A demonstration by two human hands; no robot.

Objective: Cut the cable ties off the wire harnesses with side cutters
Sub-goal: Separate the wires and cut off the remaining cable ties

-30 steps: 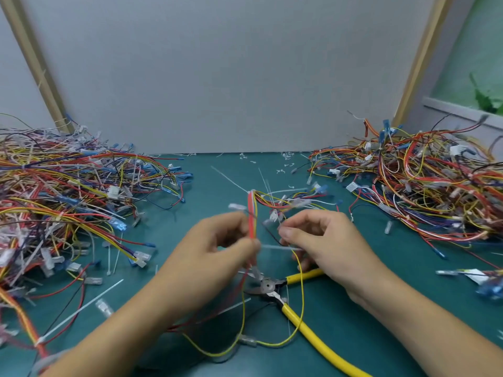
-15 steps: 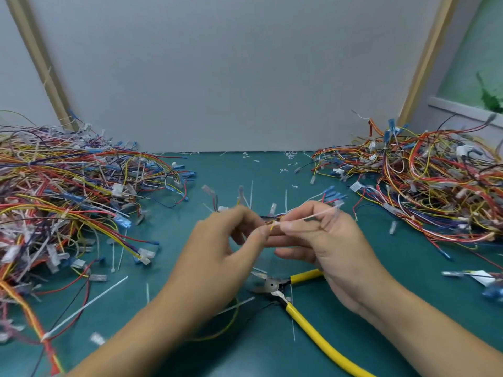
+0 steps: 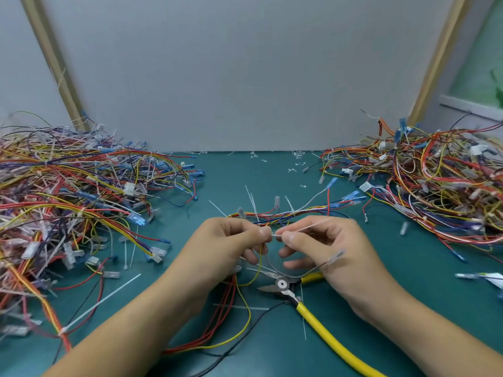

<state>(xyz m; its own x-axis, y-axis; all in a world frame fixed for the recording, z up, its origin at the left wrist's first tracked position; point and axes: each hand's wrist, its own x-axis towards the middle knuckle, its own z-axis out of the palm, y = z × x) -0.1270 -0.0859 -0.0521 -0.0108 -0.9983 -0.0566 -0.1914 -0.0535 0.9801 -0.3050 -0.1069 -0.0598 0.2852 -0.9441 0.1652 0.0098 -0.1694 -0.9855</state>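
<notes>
The green table (image 3: 245, 172) fills the lower half of the frame and seems laid out as a sorting bench. A big tangle of wire harnesses (image 3: 68, 200) sits at the left edge and a second heap (image 3: 435, 186) at the right, probably one still to be done and one finished, though I cannot tell which is which.

Between them, at centre frame, lies the single harness in hand (image 3: 296, 213), a thin bundle of red, yellow, blue and white leads. Its clear and blue terminals fan toward the right, and its loose ends trail down toward the bottom edge.

The side cutters (image 3: 299, 306) rest on the table just below the hands, unheld, blades slightly parted and yellow handles running to the lower right. They look to have been set down so that both hands are free.

The left hand (image 3: 226, 246) pinches the wires between thumb and forefinger to steady them. The right hand (image 3: 334, 248) pinches a cable tie (image 3: 304, 227) the same way, its other fingers loosely curled. The grip looks meant to draw a severed tie out of the bundle.

The tie is a thin, pale, translucent strap, slanting up to the right from the fingertips. Small white offcuts (image 3: 296, 159) dot the table by the back wall.
</notes>
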